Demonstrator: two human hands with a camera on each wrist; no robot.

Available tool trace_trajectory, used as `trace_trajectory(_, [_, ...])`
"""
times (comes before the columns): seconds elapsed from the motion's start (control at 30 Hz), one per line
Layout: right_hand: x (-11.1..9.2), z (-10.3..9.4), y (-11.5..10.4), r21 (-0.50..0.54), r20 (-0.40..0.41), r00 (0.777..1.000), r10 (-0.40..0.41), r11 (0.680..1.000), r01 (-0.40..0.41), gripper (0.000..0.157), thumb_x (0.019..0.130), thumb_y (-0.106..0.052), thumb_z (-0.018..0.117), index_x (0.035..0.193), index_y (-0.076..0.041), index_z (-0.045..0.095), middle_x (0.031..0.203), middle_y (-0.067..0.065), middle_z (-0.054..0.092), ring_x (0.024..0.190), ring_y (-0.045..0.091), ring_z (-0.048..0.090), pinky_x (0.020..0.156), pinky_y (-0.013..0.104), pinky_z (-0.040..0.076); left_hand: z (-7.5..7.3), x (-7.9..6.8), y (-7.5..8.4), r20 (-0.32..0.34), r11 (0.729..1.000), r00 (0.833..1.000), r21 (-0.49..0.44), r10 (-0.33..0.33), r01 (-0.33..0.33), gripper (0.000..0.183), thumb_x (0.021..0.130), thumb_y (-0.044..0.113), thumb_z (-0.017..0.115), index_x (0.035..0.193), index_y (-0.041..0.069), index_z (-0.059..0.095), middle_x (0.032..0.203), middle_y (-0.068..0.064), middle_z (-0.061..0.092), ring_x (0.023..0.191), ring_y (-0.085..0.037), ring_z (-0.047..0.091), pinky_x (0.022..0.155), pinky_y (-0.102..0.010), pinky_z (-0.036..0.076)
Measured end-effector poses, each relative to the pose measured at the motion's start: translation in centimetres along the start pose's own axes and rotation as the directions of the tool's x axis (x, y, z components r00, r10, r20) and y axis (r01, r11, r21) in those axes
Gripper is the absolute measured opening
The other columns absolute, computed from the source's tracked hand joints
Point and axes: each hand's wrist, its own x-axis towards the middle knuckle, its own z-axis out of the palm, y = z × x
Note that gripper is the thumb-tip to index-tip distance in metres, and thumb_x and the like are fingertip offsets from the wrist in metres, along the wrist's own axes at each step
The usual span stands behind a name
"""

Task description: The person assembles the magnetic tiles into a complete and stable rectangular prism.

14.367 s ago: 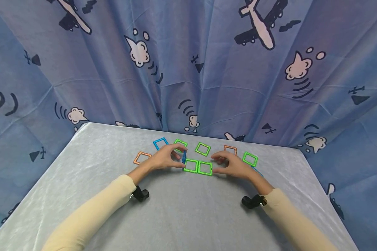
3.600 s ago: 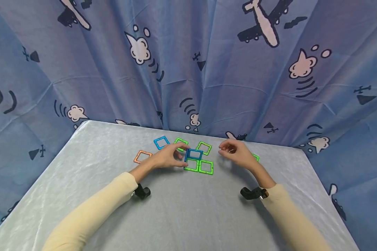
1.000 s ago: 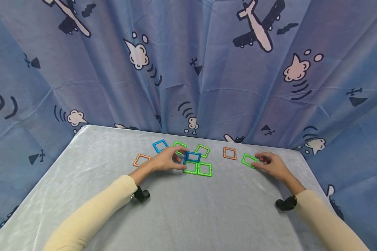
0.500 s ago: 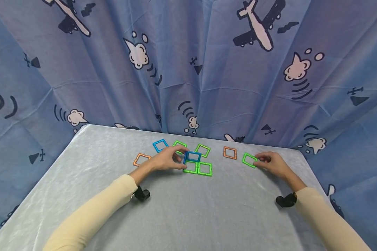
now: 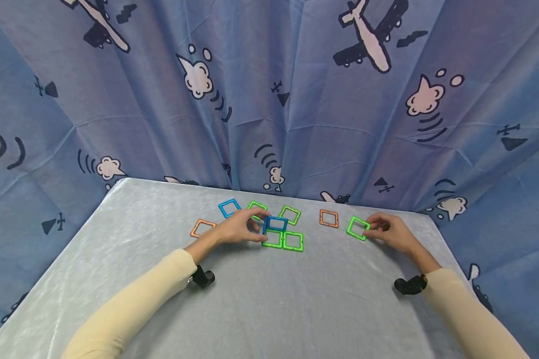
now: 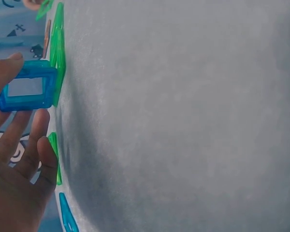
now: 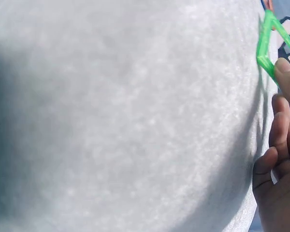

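Note:
My left hand (image 5: pixel 239 228) pinches an upright blue magnetic tile (image 5: pixel 265 226) between thumb and fingers, at the left edge of a flat green tile (image 5: pixel 271 245). A second upright blue tile (image 5: pixel 277 218) stands along that green tile's back edge and meets the first at a corner. Another flat green tile (image 5: pixel 293 249) joins on the right. In the left wrist view the blue square (image 6: pixel 26 104) shows by the thumb. At the right, my right hand (image 5: pixel 393 233) pinches a green square tile (image 5: pixel 350 225) by its right side; the right wrist view shows this green tile (image 7: pixel 264 43) tilted off the cloth.
Loose tiles lie along the back of the white-covered table (image 5: pixel 269 309): an orange one (image 5: pixel 202 221) and a blue one (image 5: pixel 224 203) at left, two green ones, one (image 5: pixel 290 208) behind the build, and an orange one (image 5: pixel 329 211) right of centre. A blue curtain (image 5: pixel 269 99) hangs behind.
The second blue tile now stands behind the left green tile; it lay at the right earlier. My right hand has moved right, taken the green tile and lifted it slightly. My left hand stays put.

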Motion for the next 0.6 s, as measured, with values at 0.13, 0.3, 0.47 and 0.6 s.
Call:
trace_trajectory(0.13, [-0.2, -0.1, -0.1, 0.054, -0.02, 1.0, -0.019, 0.998, 0.02, 0.031, 0.088, -0.006, 0.081, 0.112, 0.008, 0.068, 0.091, 0.018, 0.07, 0.073, 0.018, 0.063, 0.06, 0.025, 0.049, 0.0, 0.0, -0.1, -0.001, 1.0, 1.0, 0.002, 0.001, -0.001, 0.065, 0.086, 0.016, 0.085, 0.143, 0.006, 0.055, 0.128, -0.011, 0.062, 0.095, -0.013, 0.066, 0.086, -0.033, 0.052])
trace_trajectory(0.3, [-0.5, -0.3, -0.3, 0.093, -0.038, 0.999, 0.019, 0.996, -0.015, 0.029, 0.091, -0.008, 0.079, 0.114, 0.006, 0.07, 0.096, 0.019, 0.071, 0.075, 0.019, 0.065, 0.058, 0.028, 0.049, -0.1, -0.1, -0.1, -0.002, 1.0, 1.0, 0.001, -0.001, 0.001, 0.065, 0.086, 0.017, 0.085, 0.143, 0.007, 0.056, 0.128, -0.009, 0.062, 0.095, -0.014, 0.066, 0.086, -0.033, 0.052])
trace_trajectory(0.47, [-0.7, -0.5, -0.6, 0.103, -0.042, 0.999, 0.021, 0.995, -0.017, 0.028, 0.094, -0.011, 0.076, 0.116, 0.006, 0.07, 0.102, 0.021, 0.07, 0.077, 0.026, 0.064, 0.057, 0.033, 0.048, -0.2, 0.0, -0.1, 0.0, 1.0, 1.0, -0.005, 0.005, -0.005, 0.066, 0.086, 0.018, 0.085, 0.143, 0.005, 0.055, 0.128, -0.009, 0.063, 0.096, -0.017, 0.066, 0.087, -0.035, 0.052])
trace_trajectory(0.6, [-0.9, -0.6, -1.1, 0.111, -0.04, 0.999, 0.031, 0.993, -0.027, 0.027, 0.096, -0.012, 0.074, 0.115, 0.006, 0.07, 0.105, 0.021, 0.069, 0.08, 0.024, 0.064, 0.061, 0.033, 0.049, -0.2, 0.0, -0.1, 0.003, 1.0, 1.0, -0.007, 0.006, -0.006, 0.065, 0.086, 0.018, 0.085, 0.143, 0.006, 0.055, 0.128, -0.01, 0.062, 0.097, -0.019, 0.067, 0.087, -0.036, 0.052])
